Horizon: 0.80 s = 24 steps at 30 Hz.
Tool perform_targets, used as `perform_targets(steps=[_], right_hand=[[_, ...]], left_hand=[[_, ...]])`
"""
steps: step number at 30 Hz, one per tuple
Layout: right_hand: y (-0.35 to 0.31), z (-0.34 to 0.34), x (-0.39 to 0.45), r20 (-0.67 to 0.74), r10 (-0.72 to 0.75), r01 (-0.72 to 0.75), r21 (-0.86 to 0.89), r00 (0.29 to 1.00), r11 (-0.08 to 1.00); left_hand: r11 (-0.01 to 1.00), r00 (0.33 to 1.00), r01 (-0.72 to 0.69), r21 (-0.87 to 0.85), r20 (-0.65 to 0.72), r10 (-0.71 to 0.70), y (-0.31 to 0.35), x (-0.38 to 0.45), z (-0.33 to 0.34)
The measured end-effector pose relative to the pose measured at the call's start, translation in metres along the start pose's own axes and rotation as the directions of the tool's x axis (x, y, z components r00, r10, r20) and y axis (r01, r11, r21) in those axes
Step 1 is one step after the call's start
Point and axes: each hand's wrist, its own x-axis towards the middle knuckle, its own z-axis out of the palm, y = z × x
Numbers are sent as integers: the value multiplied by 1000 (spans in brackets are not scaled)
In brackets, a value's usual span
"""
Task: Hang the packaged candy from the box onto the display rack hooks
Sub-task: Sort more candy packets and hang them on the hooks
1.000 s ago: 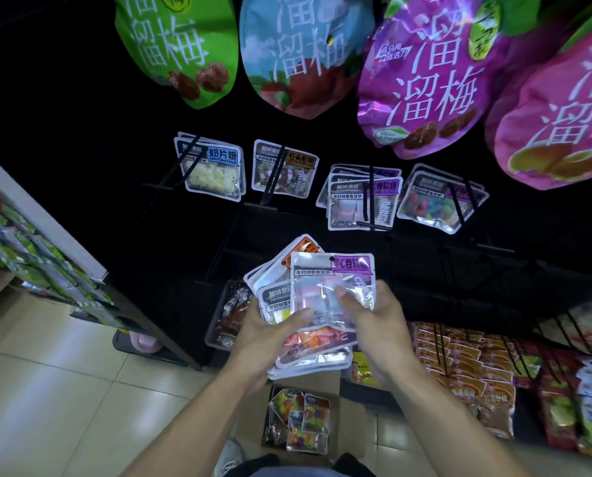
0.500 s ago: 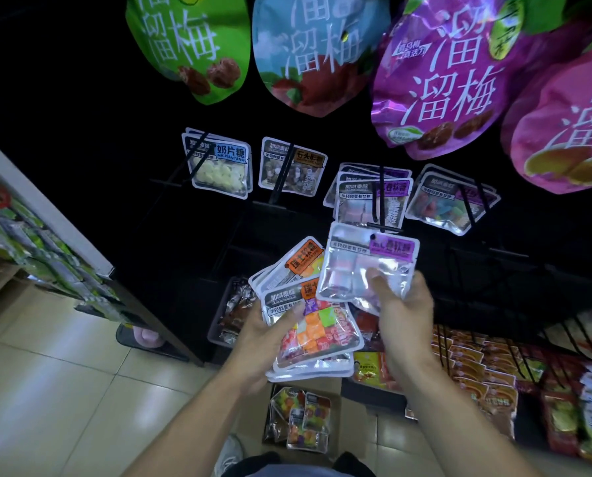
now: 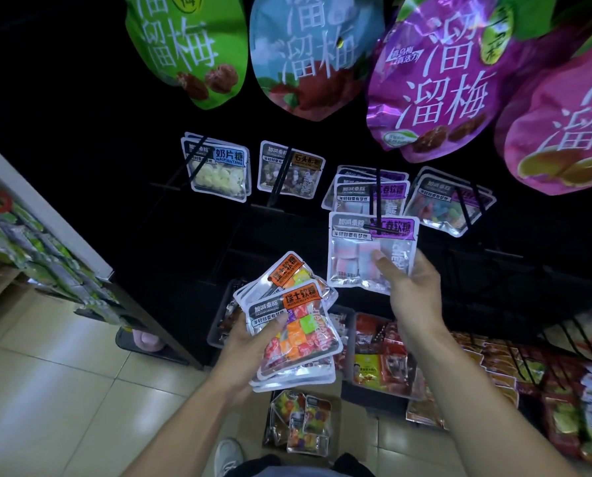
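My right hand (image 3: pixel 413 290) grips a clear candy packet with a purple label (image 3: pixel 363 249) by its lower right corner. The packet's top edge sits at the tip of a black hook (image 3: pixel 378 194) that carries matching purple-label packets (image 3: pixel 370 194). My left hand (image 3: pixel 249 342) holds a fanned stack of orange-label candy packets (image 3: pixel 294 325) lower and to the left. The cardboard box (image 3: pixel 299 421) with more candy packets stands on the floor between my arms.
Other hooks on the dark rack hold a blue-label packet (image 3: pixel 218 170), a brown-label packet (image 3: pixel 291 173) and purple-label packets (image 3: pixel 449 204). Large plum bags (image 3: pixel 435 80) hang above. Trays of red snacks (image 3: pixel 391 356) sit low at right. A shelf unit (image 3: pixel 39 242) stands at left.
My right hand has lifted the purple-label packet off the stack and carried it up and right to the hook tip. The left hand's stack now shows an orange-label packet on top.
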Motion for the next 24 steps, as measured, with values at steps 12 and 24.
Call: perform_targets(steps=[12,24], right_hand=[[7,0,1,-11,13,-13,8,1000,1000],[9,3,21,-55,30,-31,-12,998,999]], left_hand=[[1000,1000,-3,-25,-12,3,0,-6,1],[999,1000,-7,-38,-16,6,3,-11,4]])
